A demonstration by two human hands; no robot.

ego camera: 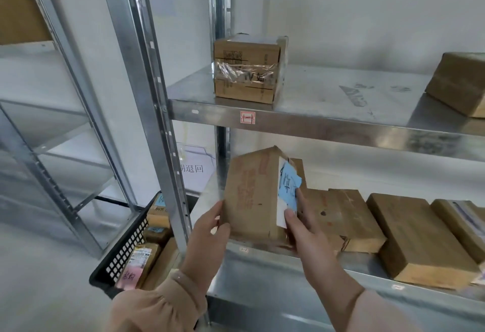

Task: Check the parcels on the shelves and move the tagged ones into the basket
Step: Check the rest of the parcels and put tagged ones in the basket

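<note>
Left hand: your left hand (210,224) grips the lower left edge of the brown cardboard parcel with red print (249,195), with the thumb on the front face and the fingers curled behind.
Right hand: your right hand (301,226) holds the parcel's right side, with the thumb pressed on a white label below the tag and the forefinger stretched up along the tag's edge.
Parcel in hand: it stands on end, leaning slightly, at the front left of the lower galvanised metal shelf (275,266). You cannot tell whether its bottom edge rests on the shelf or hangs just above it.
Tag: a blue paper tag (288,182) with dark handwriting sticks to the parcel's right side face.
Basket: the black plastic lattice basket (123,250) sits low on the left, beyond the grey steel upright (157,95). It holds several brown parcels, one bearing a pink tag (130,275) and another a pale blue slip (160,200).
Lower shelf row: several plain brown parcels lie flat to the right of your hands, the nearest flat brown parcel (338,216) just beside your right hand.
Upper shelf: the upper metal shelf (341,127) carries a small brown box wrapped with clear tape (246,69) at its left end and a second brown box (459,85) at the right edge of view, well apart.
Shelf edge: a red-and-white sticker (247,117) sits on the front lip beneath the taped box.
</note>
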